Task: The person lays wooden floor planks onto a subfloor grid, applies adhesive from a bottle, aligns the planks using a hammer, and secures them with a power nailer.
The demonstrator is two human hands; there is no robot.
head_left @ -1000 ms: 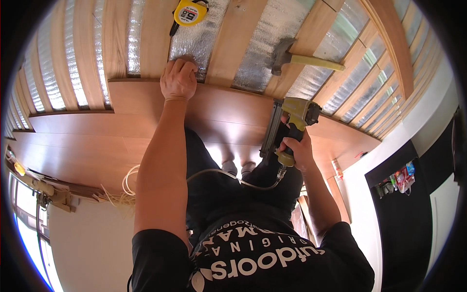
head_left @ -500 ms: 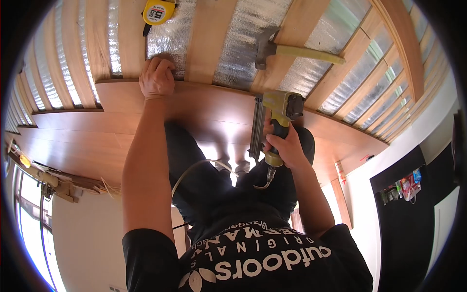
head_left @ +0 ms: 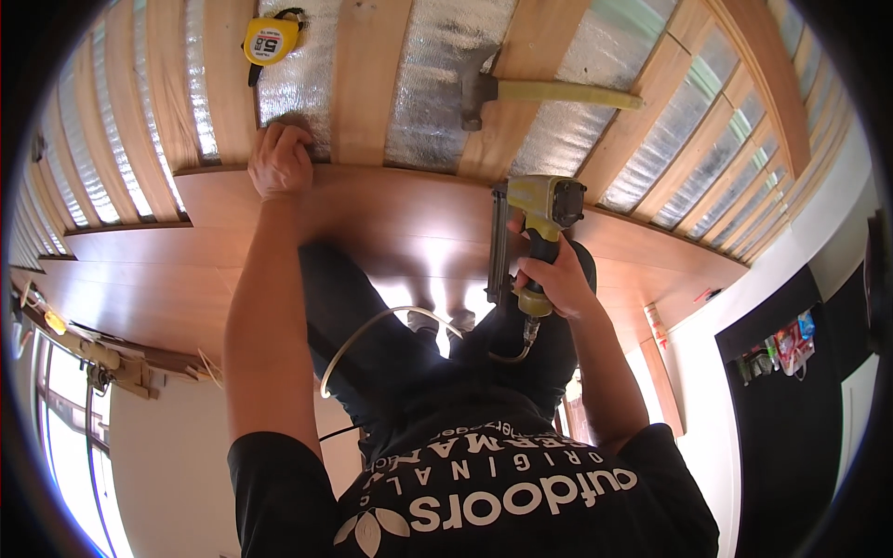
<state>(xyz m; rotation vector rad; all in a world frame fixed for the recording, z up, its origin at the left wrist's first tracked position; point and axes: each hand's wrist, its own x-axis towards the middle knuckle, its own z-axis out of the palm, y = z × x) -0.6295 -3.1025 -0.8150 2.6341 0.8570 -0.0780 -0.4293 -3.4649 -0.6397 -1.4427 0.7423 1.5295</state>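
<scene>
My left hand [head_left: 282, 160] lies on the front edge of a reddish-brown floorboard [head_left: 219, 200], its fingers curled over that edge and partly hidden. In my right hand [head_left: 558, 276] is a yellow-green and black nail gun [head_left: 544, 200], held by its grip near my right knee. The gun's long magazine points back toward me, and its head is close to the floorboard edge; whether it touches cannot be made out. A pale air hose [head_left: 372, 325] runs from the base of the grip across my lap.
A hammer [head_left: 549, 91] with a yellowish handle lies across the wooden battens [head_left: 372, 84]. Beside them, silver foil [head_left: 437, 84] fills the gaps. A yellow tape measure [head_left: 271, 39] sits far left of the hammer. A loose wooden plank [head_left: 777, 84] curves along the far right.
The view has shifted, so the hammer and tape measure appear further left. My left hand stays on the board edge. The nail gun has moved slightly right against the board, still in my right hand.
</scene>
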